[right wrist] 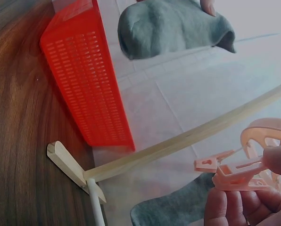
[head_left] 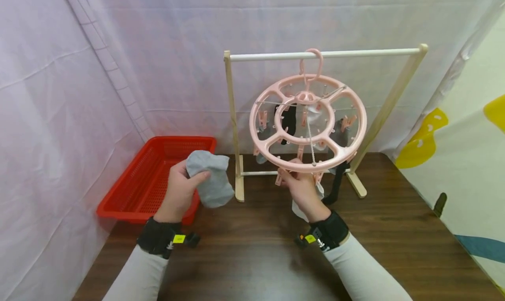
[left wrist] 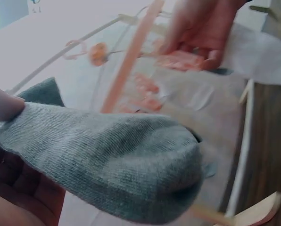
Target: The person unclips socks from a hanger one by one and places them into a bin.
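Observation:
My left hand point(head_left: 177, 189) pinches a grey sock point(head_left: 213, 180) between thumb and fingers, beside the red basket. In the left wrist view the sock's rounded toe point(left wrist: 178, 165) points away from the thumb. My right hand point(head_left: 304, 191) reaches under the near rim of a round pink clip hanger point(head_left: 292, 164). Its thumb and fingers grip a pink clothespin point(right wrist: 239, 174), seen closely in the right wrist view. The hanger's hook point(head_left: 320, 64) sits over the rack's white bar point(head_left: 272, 56). Several socks hang from the hanger, among them a black sock point(head_left: 289, 123) and a grey sock point(right wrist: 173, 207).
A red perforated basket point(head_left: 130, 216) stands on the left of the brown wooden table point(head_left: 244, 257). The rack's wooden posts point(head_left: 232, 108) rise at the back, with feet on the tabletop. White sheeting point(head_left: 177, 64) hangs behind and to the left.

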`<move>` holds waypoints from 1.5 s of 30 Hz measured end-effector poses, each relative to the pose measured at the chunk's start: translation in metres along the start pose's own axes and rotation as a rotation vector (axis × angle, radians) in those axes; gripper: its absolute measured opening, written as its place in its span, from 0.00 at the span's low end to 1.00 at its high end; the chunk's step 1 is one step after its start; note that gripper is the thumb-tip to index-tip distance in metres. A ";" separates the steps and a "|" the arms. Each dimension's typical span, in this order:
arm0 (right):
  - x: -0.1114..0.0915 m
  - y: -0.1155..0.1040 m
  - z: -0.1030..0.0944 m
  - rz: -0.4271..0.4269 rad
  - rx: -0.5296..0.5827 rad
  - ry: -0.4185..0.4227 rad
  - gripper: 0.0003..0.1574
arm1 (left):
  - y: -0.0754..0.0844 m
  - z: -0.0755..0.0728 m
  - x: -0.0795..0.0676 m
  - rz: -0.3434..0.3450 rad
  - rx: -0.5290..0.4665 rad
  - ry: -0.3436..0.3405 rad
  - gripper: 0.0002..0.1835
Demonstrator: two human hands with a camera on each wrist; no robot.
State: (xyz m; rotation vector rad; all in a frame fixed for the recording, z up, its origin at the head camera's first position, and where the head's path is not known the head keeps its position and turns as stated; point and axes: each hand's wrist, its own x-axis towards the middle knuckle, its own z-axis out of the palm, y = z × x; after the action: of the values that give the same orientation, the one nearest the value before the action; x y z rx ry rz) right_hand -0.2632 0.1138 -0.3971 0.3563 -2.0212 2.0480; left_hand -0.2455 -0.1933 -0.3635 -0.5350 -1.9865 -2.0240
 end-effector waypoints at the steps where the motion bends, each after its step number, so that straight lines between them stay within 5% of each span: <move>1: 0.000 0.001 0.000 -0.002 -0.001 -0.005 0.13 | 0.003 -0.005 -0.001 -0.004 0.020 0.011 0.19; 11: 0.001 0.004 0.001 -0.003 -0.024 -0.014 0.16 | 0.012 -0.039 -0.004 -0.123 0.099 0.081 0.22; 21: 0.003 0.007 -0.001 0.003 0.046 -0.006 0.13 | 0.012 -0.050 0.003 -0.115 0.013 0.204 0.20; 26: 0.004 0.008 -0.002 -0.018 0.053 -0.018 0.14 | 0.010 -0.065 0.006 -0.185 0.203 0.240 0.19; 31: 0.004 0.007 -0.001 -0.031 0.041 -0.033 0.14 | 0.007 -0.085 0.008 -0.303 0.469 0.121 0.19; 37: 0.004 0.007 0.001 -0.013 0.052 -0.024 0.11 | 0.001 -0.095 0.012 -0.306 0.558 -0.103 0.16; 45: 0.005 0.008 0.004 -0.010 0.064 -0.027 0.10 | -0.018 -0.101 0.016 -0.297 0.709 -0.149 0.15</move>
State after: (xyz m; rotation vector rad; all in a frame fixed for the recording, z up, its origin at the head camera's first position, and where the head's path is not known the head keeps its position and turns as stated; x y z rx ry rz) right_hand -0.2704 0.1100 -0.4030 0.4077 -1.9682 2.1167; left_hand -0.2762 -0.2919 -0.3727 -0.2387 -2.7952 -1.2702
